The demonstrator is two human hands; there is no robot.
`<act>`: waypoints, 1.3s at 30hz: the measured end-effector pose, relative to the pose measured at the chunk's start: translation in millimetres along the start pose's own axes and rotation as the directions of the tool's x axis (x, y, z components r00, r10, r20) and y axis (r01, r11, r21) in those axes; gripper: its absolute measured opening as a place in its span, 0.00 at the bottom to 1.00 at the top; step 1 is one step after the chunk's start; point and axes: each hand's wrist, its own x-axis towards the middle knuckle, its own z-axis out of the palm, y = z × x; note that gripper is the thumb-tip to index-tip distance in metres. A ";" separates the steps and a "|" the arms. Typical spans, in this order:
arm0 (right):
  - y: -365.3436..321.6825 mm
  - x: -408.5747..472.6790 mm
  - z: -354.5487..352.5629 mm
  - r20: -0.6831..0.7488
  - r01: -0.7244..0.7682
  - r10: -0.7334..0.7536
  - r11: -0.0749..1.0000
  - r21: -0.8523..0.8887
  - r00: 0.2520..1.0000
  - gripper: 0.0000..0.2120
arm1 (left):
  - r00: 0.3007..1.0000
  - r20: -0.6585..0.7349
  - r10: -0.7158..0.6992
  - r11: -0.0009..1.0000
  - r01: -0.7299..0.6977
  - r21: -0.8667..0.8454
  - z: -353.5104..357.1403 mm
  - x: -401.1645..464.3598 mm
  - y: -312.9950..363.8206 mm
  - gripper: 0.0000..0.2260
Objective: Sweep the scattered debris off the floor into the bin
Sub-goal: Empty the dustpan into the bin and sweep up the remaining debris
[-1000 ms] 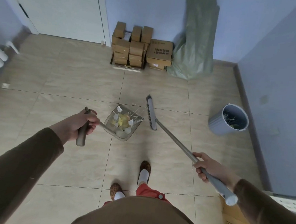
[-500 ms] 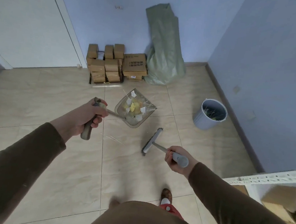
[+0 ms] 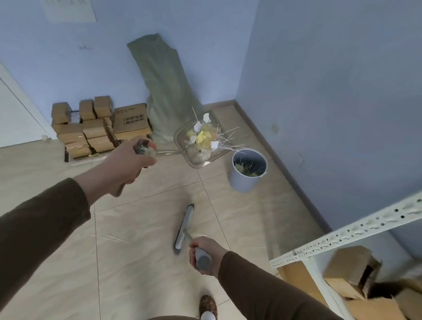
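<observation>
Debris (image 3: 202, 137), a heap of yellow scraps, white paper bits and thin pale sticks, rides in a clear dustpan (image 3: 198, 144) held in the air just beside the bin (image 3: 248, 170), on its door-ward side, with some sticks already poking out over the bin's rim. The bin is a pale blue-grey bucket standing on the tiled floor (image 3: 139, 229) close to the corner of the blue walls, and it already holds some yellow scraps and sticks. The left hand (image 3: 125, 164) has its fingers wrapped tight around the dustpan's handle, arm stretched out toward the bin. The right hand (image 3: 205, 254) has its fingers curled around the grey broom (image 3: 183, 228) handle, the broom head resting low near the floor, well short of the bin on the person's side. Judging from this, the sweeping-up looks mostly finished and the load is about to be tipped in; that tipping is not yet done. A few thin pale streaks, possibly stray sticks, show on the tiles between the person and the bin, so a final pass may remain.
</observation>
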 end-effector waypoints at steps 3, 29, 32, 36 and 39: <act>-7.9 3.4 -15.8 0.002 0.027 -0.027 0.999 -0.023 1.000 0.01 | 0.995 0.032 0.093 0.972 -0.098 0.215 40.1 15.3 24.5 0.12; -12.5 -1.1 -77.8 0.023 0.025 -0.021 0.975 -0.220 1.000 0.03 | 0.814 0.568 0.123 -0.123 -0.556 0.822 211.0 62.8 6.5 0.21; -12.5 1.4 -74.5 0.027 0.021 -0.015 0.972 -0.236 1.000 0.04 | 0.814 0.565 0.133 -0.151 -0.547 0.823 202.5 64.6 7.7 0.23; -14.8 -1.9 -72.0 0.035 0.013 -0.004 0.965 -0.263 0.999 0.02 | 0.821 0.546 0.169 -0.144 -0.527 0.837 187.1 62.5 12.5 0.24; -20.5 -5.6 -70.4 0.044 0.019 -0.007 0.961 -0.275 0.999 0.02 | 0.843 0.493 0.215 -0.079 -0.488 0.869 175.4 58.9 16.5 0.22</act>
